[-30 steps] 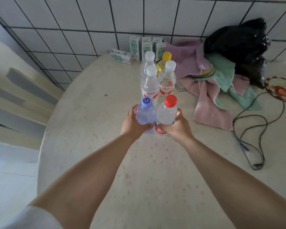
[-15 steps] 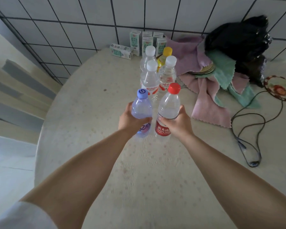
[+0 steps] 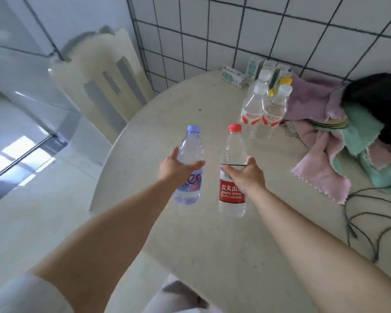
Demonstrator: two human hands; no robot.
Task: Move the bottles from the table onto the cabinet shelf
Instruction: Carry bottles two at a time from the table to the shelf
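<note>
My left hand (image 3: 175,168) grips a blue-capped bottle (image 3: 190,150) with a purple label, held upright above the table's left part. My right hand (image 3: 246,175) grips a red-capped bottle (image 3: 233,195) with a red label, also lifted off the round beige table (image 3: 190,102). Several more bottles stand grouped at the back: two white-capped ones with red labels (image 3: 254,107) (image 3: 275,109), a yellow-capped one (image 3: 284,82) and another white-capped one (image 3: 265,75) behind them. No cabinet shelf is in view.
Small green-and-white cartons (image 3: 233,75) line the tiled wall. Pink, purple and green cloths (image 3: 321,163) and a black bag (image 3: 375,93) lie on the table's right side, with a black cable (image 3: 359,213) nearby. A cream chair (image 3: 99,82) stands left of the table.
Both bottles have been lifted off the table and drawn apart and toward me. The view has swung left, bringing the chair and floor into sight.
</note>
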